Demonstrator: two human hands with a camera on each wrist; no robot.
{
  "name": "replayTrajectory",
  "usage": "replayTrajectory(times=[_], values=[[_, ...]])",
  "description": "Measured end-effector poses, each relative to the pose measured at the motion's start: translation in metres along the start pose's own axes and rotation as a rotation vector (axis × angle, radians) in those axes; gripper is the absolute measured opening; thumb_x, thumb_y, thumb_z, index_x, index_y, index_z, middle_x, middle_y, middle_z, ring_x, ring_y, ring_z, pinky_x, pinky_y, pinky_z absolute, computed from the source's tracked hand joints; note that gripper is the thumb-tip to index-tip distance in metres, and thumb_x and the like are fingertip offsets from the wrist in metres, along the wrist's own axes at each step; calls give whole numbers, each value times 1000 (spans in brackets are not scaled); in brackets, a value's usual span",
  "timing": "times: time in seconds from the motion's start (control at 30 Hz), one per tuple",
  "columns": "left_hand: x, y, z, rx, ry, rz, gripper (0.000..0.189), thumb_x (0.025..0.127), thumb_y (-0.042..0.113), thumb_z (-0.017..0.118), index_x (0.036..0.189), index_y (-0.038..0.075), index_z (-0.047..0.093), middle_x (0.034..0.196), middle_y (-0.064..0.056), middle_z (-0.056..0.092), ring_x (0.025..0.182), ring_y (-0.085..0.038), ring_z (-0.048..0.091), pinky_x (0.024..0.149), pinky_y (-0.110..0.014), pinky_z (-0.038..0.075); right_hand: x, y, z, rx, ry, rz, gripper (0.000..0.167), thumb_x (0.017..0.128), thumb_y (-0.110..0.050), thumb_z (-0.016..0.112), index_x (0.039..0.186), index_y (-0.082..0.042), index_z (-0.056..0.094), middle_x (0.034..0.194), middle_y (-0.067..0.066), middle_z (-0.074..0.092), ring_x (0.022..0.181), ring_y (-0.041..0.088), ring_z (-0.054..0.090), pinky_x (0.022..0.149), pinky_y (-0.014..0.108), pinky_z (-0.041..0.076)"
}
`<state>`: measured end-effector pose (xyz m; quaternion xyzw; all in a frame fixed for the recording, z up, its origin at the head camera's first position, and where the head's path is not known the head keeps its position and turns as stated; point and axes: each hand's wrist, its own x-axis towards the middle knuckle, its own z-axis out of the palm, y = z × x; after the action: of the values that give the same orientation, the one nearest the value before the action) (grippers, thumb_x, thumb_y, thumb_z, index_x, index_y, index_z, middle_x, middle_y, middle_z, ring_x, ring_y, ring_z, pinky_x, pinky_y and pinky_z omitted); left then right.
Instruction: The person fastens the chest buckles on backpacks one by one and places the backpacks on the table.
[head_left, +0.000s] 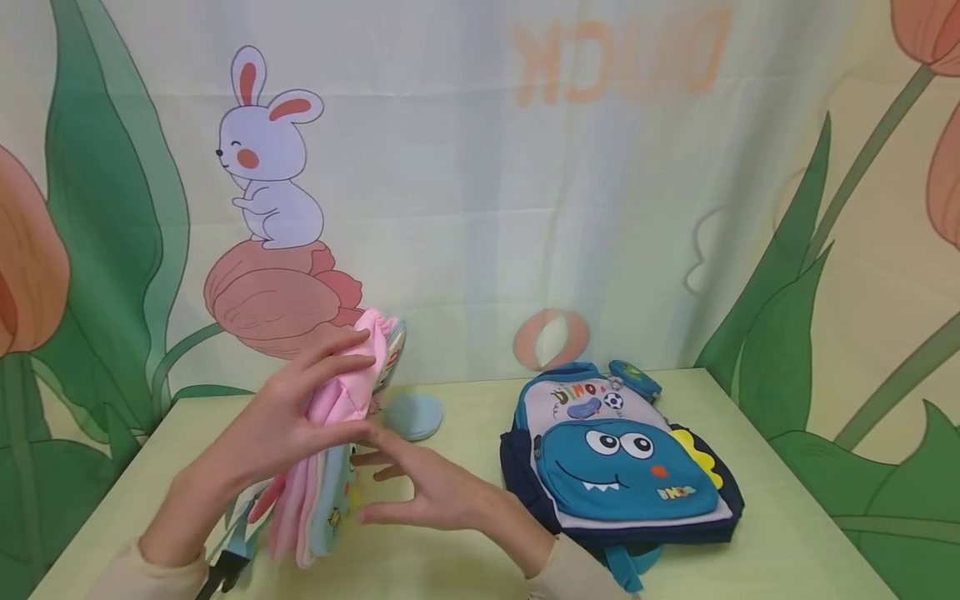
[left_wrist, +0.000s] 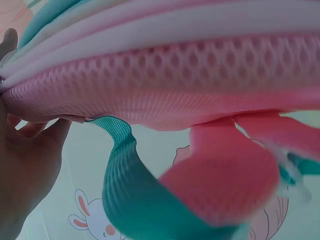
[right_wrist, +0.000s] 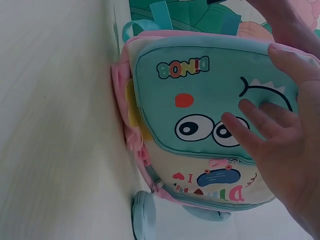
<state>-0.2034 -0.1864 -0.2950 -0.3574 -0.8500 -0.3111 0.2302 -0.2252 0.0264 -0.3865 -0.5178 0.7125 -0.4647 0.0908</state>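
A pink and pale teal children's backpack [head_left: 324, 500] with a cartoon dinosaur face stands on its side at the left of the table. My left hand [head_left: 273, 417] grips its upper side, fingers spread over the pink fabric. In the left wrist view the pink mesh back panel and a teal strap [left_wrist: 122, 180] show beside this hand. Facing the dinosaur front, my right hand [head_left: 438, 487] has its fingers loosely extended. Its fingertips overlap the printed eyes and mouth of the front pocket [right_wrist: 165, 120] in the right wrist view.
A blue and navy dinosaur backpack [head_left: 622, 467] lies face up on the right of the table [head_left: 780, 500]. Behind the pink backpack is a small pale blue round pouch [head_left: 414, 418]. A black buckle [head_left: 225, 573] hangs at the front left. A printed curtain [head_left: 450, 208] closes off the back.
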Motion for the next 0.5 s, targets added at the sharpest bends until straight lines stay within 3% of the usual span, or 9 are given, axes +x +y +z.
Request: replayTrajectory(times=[0.17,0.37,0.5], values=[[-2,0,8,25,-19,-7,65,75,24,88,134,17,61,152,1,45,137,-24,47,104,-8,34,-9,1,-1,-37,33,-10,78,97,-17,65,158,-22,19,158,1,38,134,18,53,102,25,48],[-1,1,19,6,-16,-16,57,82,22,83,134,17,60,152,0,45,138,-26,46,106,-10,33,-16,-3,1,-19,142,-63,70,96,-11,65,151,-18,22,152,7,44,129,22,57,99,28,51],[-2,-1,28,15,17,-14,51,84,17,80,132,17,61,150,0,47,135,-25,48,102,-12,38,-16,-3,5,21,261,-78,62,96,-9,64,145,-16,26,143,11,53,124,24,61,96,32,54]])
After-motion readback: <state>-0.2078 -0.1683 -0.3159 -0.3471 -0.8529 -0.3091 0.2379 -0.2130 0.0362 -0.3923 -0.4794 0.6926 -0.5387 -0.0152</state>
